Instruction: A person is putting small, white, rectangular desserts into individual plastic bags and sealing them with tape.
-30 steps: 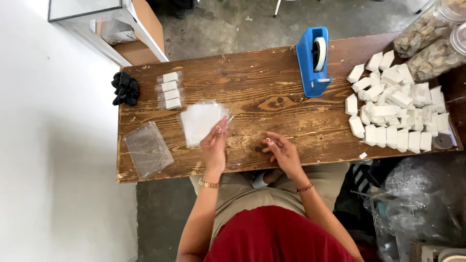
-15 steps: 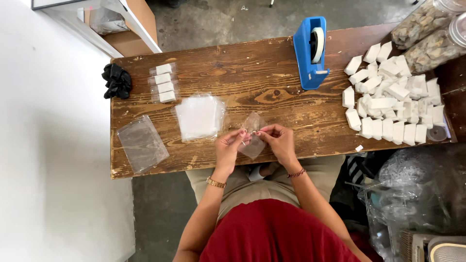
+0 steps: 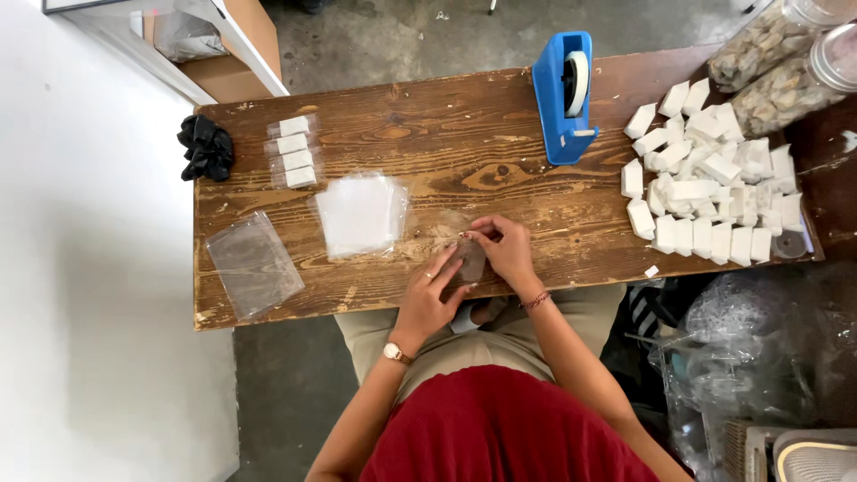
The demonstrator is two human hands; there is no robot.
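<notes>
Both my hands meet at the front edge of the wooden table [image 3: 464, 116] over one small clear plastic bag [image 3: 468, 257]. My left hand [image 3: 431, 295], with a watch at the wrist, pinches the bag's lower side. My right hand [image 3: 503, 251], with a bracelet at the wrist, grips its top edge with the fingertips. A stack of clear small bags [image 3: 361, 213] lies just left of my hands. A pile of several white rectangular blocks [image 3: 710, 190] sits at the right end of the table.
A blue tape dispenser [image 3: 565, 96] stands at the back middle. Several bagged white blocks [image 3: 295, 152] and a black crumpled thing [image 3: 206, 148] lie at the back left. A larger clear bag [image 3: 253, 265] lies front left. Two jars [image 3: 786, 54] stand back right.
My left hand lifted one bag off the stack and brought it to the table's front edge. My right hand joined it, and both now grip the bag.
</notes>
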